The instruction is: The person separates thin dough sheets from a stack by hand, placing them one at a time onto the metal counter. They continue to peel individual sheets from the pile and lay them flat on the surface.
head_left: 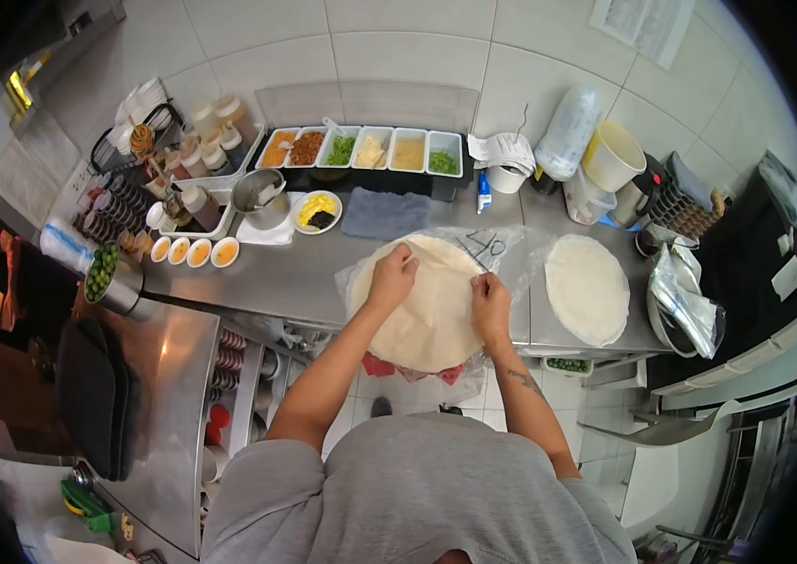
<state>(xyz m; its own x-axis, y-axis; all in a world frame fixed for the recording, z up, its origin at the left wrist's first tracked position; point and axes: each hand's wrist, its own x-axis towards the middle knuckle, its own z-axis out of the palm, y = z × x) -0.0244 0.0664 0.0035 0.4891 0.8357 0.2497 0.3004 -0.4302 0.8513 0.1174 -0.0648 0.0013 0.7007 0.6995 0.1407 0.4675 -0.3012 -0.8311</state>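
Note:
A stack of large, thin, pale flatbreads (417, 324) lies at the counter's front edge, on an open clear plastic bag (488, 246) with dark marker writing. My left hand (392, 279) is closed in a pinch on the creased top flatbread near its upper left. At the right edge, my right hand (491, 305) pinches the same flatbread. Its surface is wrinkled between my hands. One separate round flatbread (587, 289) lies flat on the counter to the right. Beneath the stack's front edge, something red shows through plastic.
Behind the stack are a folded grey-blue cloth (385, 213), a plate (316, 212) of yellow and black food, and a row of topping trays (361, 148). Small orange-filled cups (199, 252) and sauce bottles stand left. A metal bowl (671, 320) with foil-like bags sits right.

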